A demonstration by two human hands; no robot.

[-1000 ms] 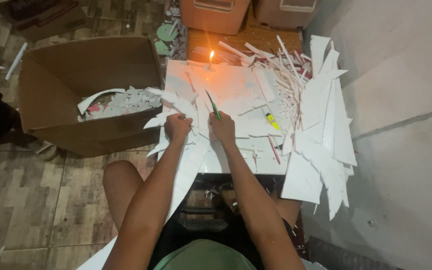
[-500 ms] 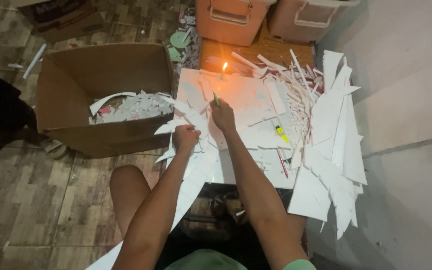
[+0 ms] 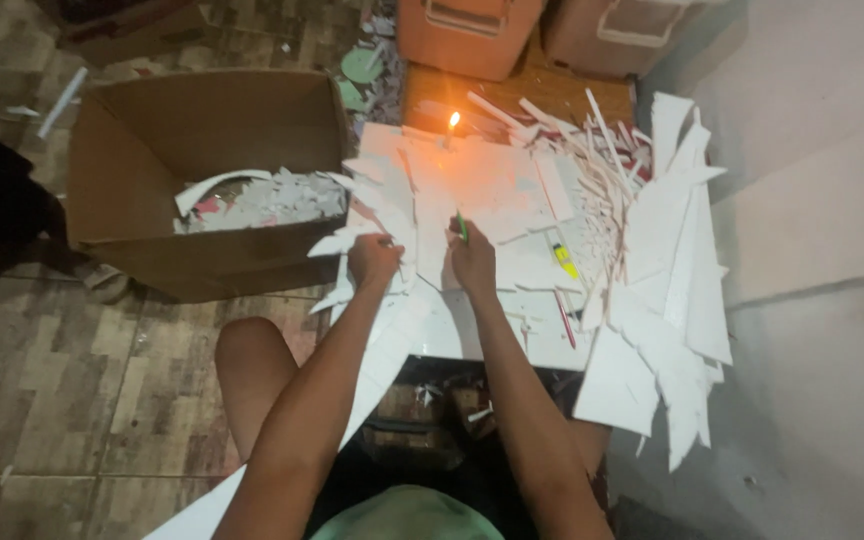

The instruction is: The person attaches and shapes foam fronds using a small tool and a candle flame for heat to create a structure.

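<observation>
My left hand [image 3: 373,260] presses down on a long white foam sheet [image 3: 392,340] that runs from the low table toward my lap. My right hand [image 3: 472,262] grips a thin green cutter [image 3: 461,226], its tip set on the white sheet just right of the left hand. A lit candle [image 3: 451,124] burns at the far edge of the work surface, which is covered in white foam pieces [image 3: 492,190].
An open cardboard box [image 3: 202,130] holding white scraps stands on the tiled floor to the left. Long white strips and offcuts [image 3: 667,250] pile up at the right by the wall. A yellow marker [image 3: 564,260] lies among them. Two orange bins [image 3: 472,35] stand at the back.
My right hand reached forward toward the candle half a second ago and has come back beside the left hand. The view has shifted slightly.
</observation>
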